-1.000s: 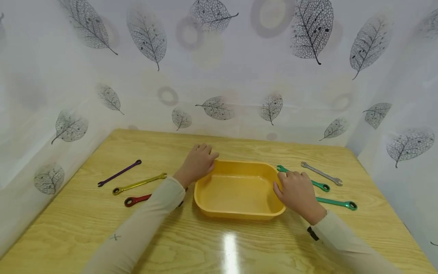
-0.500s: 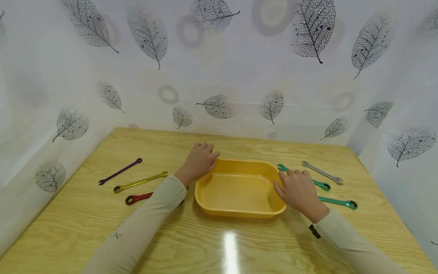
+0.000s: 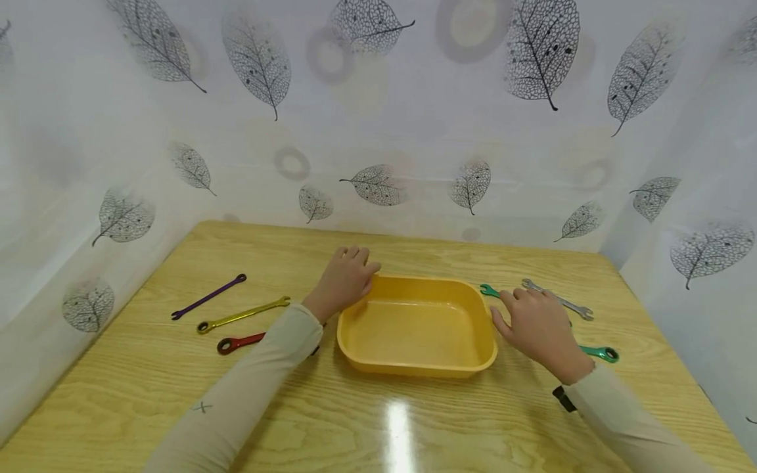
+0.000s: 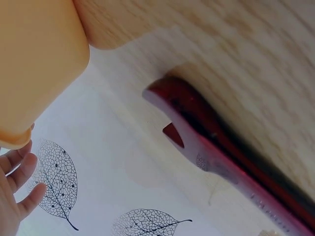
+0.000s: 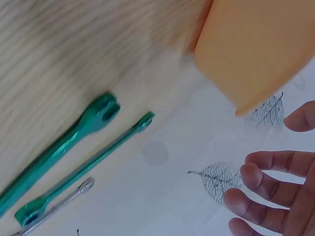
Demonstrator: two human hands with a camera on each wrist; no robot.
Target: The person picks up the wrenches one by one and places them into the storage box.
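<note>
A yellow plastic tray (image 3: 416, 332) sits at the middle of the wooden table. My left hand (image 3: 343, 279) holds its back left corner, and the left wrist view shows fingers (image 4: 23, 173) against the outside of the rim. Just right of the tray hovers my right hand (image 3: 541, 332), apart from the rim, its fingers (image 5: 275, 189) loosely bent around nothing. Beneath and beyond that hand lie two green combination wrenches (image 3: 603, 354), partly hidden by it, and a silver wrench (image 3: 568, 303). A red wrench (image 3: 239, 343) lies partly under my left forearm.
Left of the tray, a yellow wrench (image 3: 244, 315) and a purple wrench (image 3: 208, 297) lie on the table (image 3: 378, 433). A white leaf-print sheet (image 3: 408, 118) encloses the back and both sides.
My right hand has let go of the tray's right rim and moved right, over the green wrenches. My left hand and the tray stay in place.
</note>
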